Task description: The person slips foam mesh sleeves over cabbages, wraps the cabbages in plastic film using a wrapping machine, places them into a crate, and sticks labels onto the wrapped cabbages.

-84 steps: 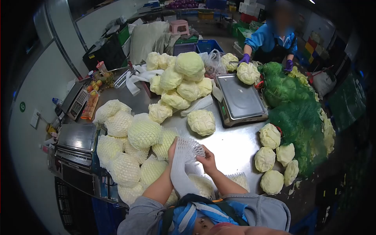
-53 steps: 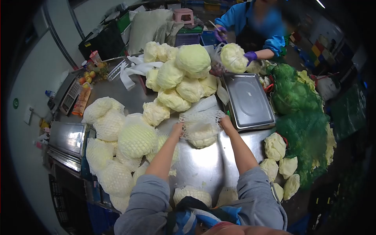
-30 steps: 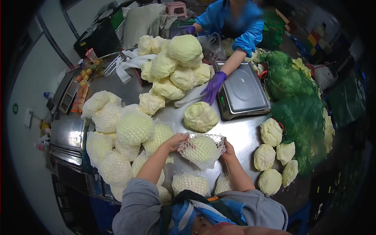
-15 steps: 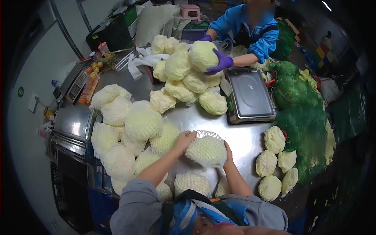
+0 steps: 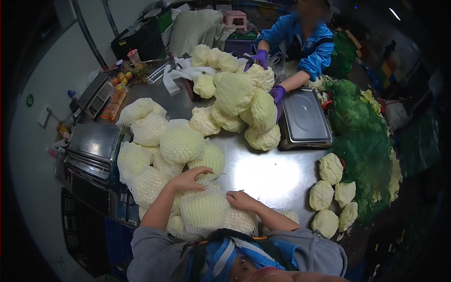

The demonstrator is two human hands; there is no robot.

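Observation:
A cabbage in a white foam net [image 5: 204, 209] lies on the steel table just in front of my body, among other netted cabbages. Over its upper left edge is my left hand [image 5: 190, 179], thumb and fingers apart, with nothing held between them. My right hand [image 5: 240, 200] is at the cabbage's upper right edge, its fingers curled in against the net. Another netted cabbage [image 5: 239, 221] sits partly behind it, close to my chest. More netted cabbages [image 5: 182, 142] are heaped to the left of my hands.
Across the steel table [image 5: 263, 171], a co-worker's purple-gloved hands [image 5: 278, 96] touch a pile of bare cabbages [image 5: 233, 94]. A weighing scale [image 5: 306, 115] stands beside them. Several loose cabbages [image 5: 321, 195] and a green mesh sack [image 5: 359, 150] are at the right. Another scale [image 5: 97, 96] is far left.
The netted cabbage has moved left and toward me, down onto the table. My left hand has come off it and opened. The co-worker has lowered a cabbage onto the pile.

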